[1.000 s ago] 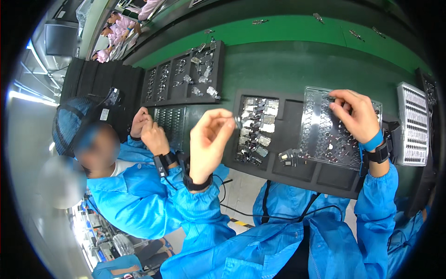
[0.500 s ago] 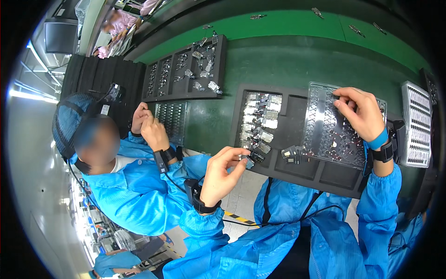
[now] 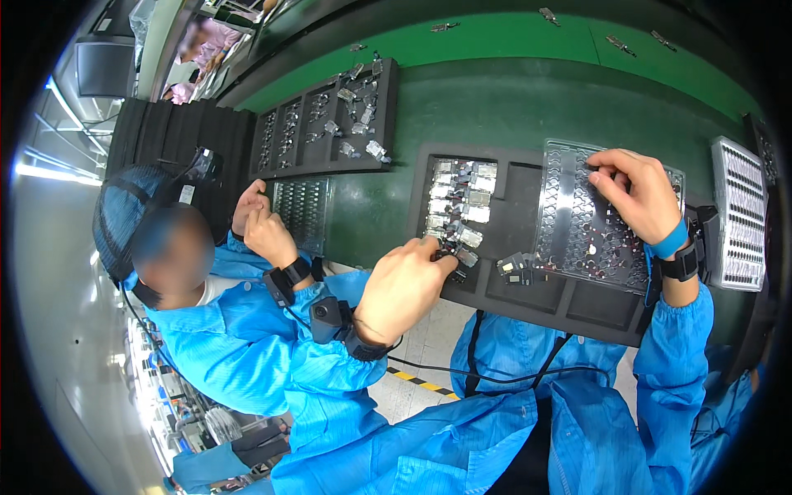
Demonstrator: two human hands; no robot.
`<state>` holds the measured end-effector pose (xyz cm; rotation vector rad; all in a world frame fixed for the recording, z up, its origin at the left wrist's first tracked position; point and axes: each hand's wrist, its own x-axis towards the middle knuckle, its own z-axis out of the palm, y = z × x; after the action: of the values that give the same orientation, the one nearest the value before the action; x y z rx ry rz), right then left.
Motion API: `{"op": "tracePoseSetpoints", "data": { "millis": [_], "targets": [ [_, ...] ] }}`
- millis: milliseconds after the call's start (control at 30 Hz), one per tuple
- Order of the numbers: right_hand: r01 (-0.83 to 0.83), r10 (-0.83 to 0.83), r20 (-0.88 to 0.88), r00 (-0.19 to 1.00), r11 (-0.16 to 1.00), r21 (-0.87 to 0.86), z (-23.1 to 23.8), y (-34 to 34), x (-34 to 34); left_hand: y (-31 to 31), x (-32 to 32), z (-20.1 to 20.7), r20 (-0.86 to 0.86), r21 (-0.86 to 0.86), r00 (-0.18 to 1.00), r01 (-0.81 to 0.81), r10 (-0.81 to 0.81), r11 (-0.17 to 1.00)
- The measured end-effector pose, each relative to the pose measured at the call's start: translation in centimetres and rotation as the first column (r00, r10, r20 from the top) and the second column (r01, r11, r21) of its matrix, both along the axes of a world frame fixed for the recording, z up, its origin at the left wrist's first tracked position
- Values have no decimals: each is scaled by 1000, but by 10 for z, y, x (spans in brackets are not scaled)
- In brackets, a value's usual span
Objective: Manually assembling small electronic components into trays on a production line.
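Observation:
My left hand is closed, fingertips together at the near left end of a black foam tray. Small electronic modules, silver with dark ends, fill the compartment there in stacked rows. Whatever lies between those fingertips is hidden. My right hand bends over a clear plastic blister tray, thumb and forefinger closed near its far edge; I cannot make out what they hold. Small dark parts with thin leads lie in the blister tray, which rests on the foam tray. A few loose modules sit between the hands.
A co-worker in blue sits close on my left, hands raised near another clear tray. Beyond stands a black compartment tray of modules. A filled white tray is at far right. Modules lie on the green strip at the back.
My left hand has moved up and slightly right, from the tray's near edge onto the modules; a small module at its fingertips is now hidden. My right hand has barely shifted.

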<state>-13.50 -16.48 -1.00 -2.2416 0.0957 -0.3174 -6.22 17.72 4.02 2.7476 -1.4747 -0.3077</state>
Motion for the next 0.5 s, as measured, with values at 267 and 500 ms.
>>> {"op": "tracePoseSetpoints", "data": {
  "millis": [267, 500],
  "targets": [
    [-18, 18, -10, 1000, 999, 47, 2, 1, -2, -7, -5, -6, -3, 87, 999, 47, -47, 995],
    [-30, 29, 6, 1000, 999, 43, 1, 0, -1, -13, -2, -7, 53, 132, 995, 77, -84, 988]
  ]
}}
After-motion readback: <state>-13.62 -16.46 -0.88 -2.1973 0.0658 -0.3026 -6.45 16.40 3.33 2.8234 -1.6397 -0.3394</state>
